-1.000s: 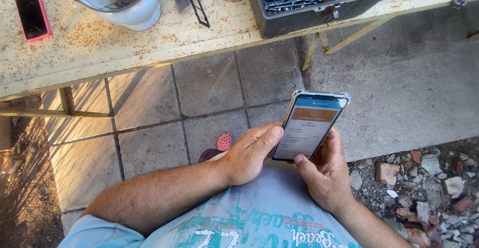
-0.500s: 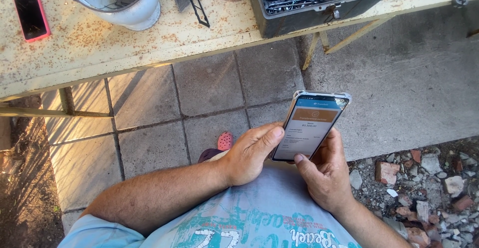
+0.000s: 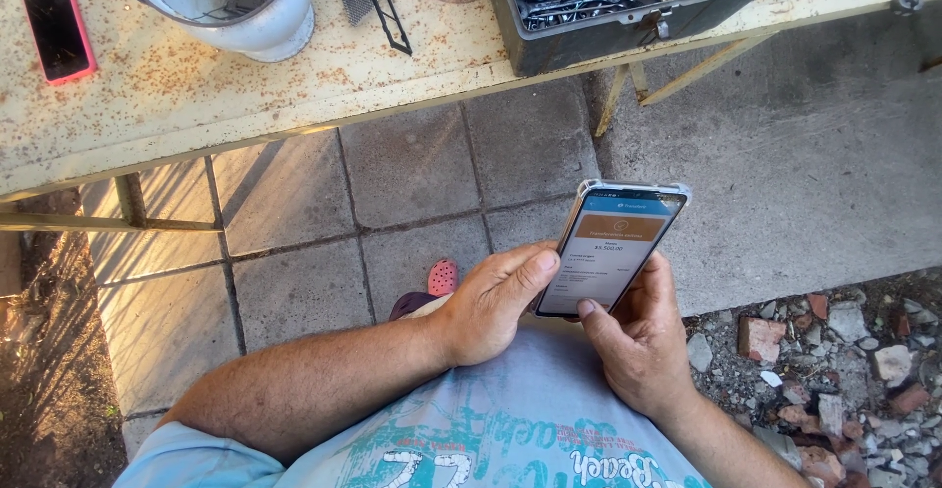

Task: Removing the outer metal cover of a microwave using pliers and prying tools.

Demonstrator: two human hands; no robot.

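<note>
Open air btwn phone [image 3: 616, 249] & table [image 3: 294, 96].

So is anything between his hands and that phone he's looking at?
Nothing visible. Both the left hand and the right hand already grip the phone directly, the right thumb resting on its lower edge.

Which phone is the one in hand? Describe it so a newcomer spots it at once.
Start at the long rusty workbench, then drop to the paved floor below it. There the left hand and right hand hold a smartphone in a clear case, its screen lit. The other phone, red-cased and dark, lies on the bench.
</note>
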